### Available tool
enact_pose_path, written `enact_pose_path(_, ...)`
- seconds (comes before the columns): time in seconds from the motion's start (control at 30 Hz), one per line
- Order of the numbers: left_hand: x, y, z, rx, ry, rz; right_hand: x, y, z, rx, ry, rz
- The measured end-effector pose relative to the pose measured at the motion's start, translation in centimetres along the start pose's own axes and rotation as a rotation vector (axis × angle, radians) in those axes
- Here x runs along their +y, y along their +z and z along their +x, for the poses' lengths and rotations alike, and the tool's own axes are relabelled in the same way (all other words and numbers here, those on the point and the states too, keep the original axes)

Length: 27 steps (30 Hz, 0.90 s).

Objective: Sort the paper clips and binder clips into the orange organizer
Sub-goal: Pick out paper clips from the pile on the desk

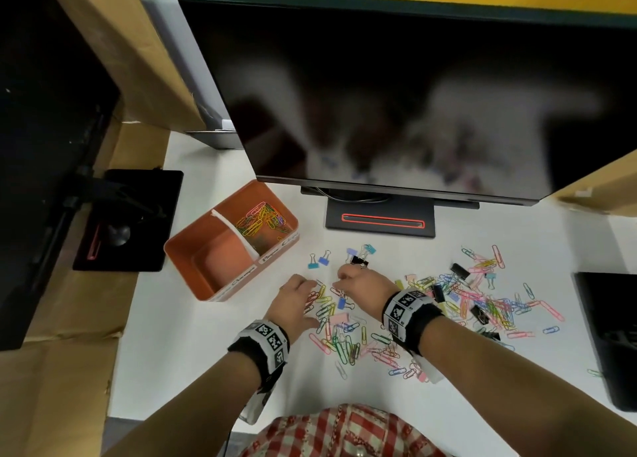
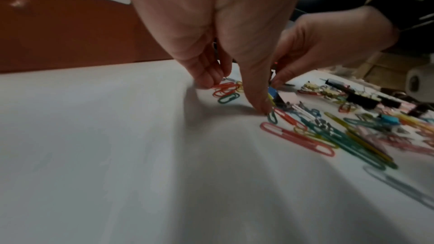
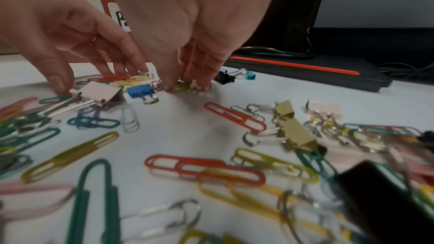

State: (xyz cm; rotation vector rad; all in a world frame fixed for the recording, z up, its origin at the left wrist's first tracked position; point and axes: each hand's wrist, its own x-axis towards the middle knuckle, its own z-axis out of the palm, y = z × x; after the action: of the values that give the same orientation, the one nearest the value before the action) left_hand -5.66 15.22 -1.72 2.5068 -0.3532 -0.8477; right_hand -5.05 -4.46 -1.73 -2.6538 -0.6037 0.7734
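The orange organizer (image 1: 188, 241) stands left of the hands; its far compartment holds coloured paper clips (image 1: 263, 219) and its near one shows bare. Loose paper clips (image 1: 482, 305) and binder clips (image 1: 324, 260) lie scattered over the white table (image 1: 206, 370). My left hand (image 1: 310, 298) reaches down with straight fingers (image 2: 211, 81) touching red paper clips (image 2: 225, 87), the thumb on the table. My right hand (image 1: 339, 284) points down just beside it. Its thumb and fingers (image 3: 199, 79) pinch a small bunch of clips (image 3: 187, 85). A blue binder clip (image 3: 140, 90) lies between the hands.
A dark monitor (image 1: 413, 94) on a black stand base (image 1: 379, 220) rises right behind the clips. A black tray (image 1: 127, 215) and cardboard lie to the left. A black device (image 1: 610, 336) sits at the right edge.
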Motion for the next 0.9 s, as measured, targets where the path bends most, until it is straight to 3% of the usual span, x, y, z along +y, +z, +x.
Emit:
enact_pose_path(0.33, 0.7, 0.6, 1.5, 0.093, 0.011, -0.031, 0.3, 0.5, 0.0, 0.029, 0.085, 0.051)
enact_pose_path(0.9, 2.2, 0.2, 2.6, -0.049, -0.062, 0.217, -0.3, 0.8, 0.0, 0.010, 0.127, -0.053)
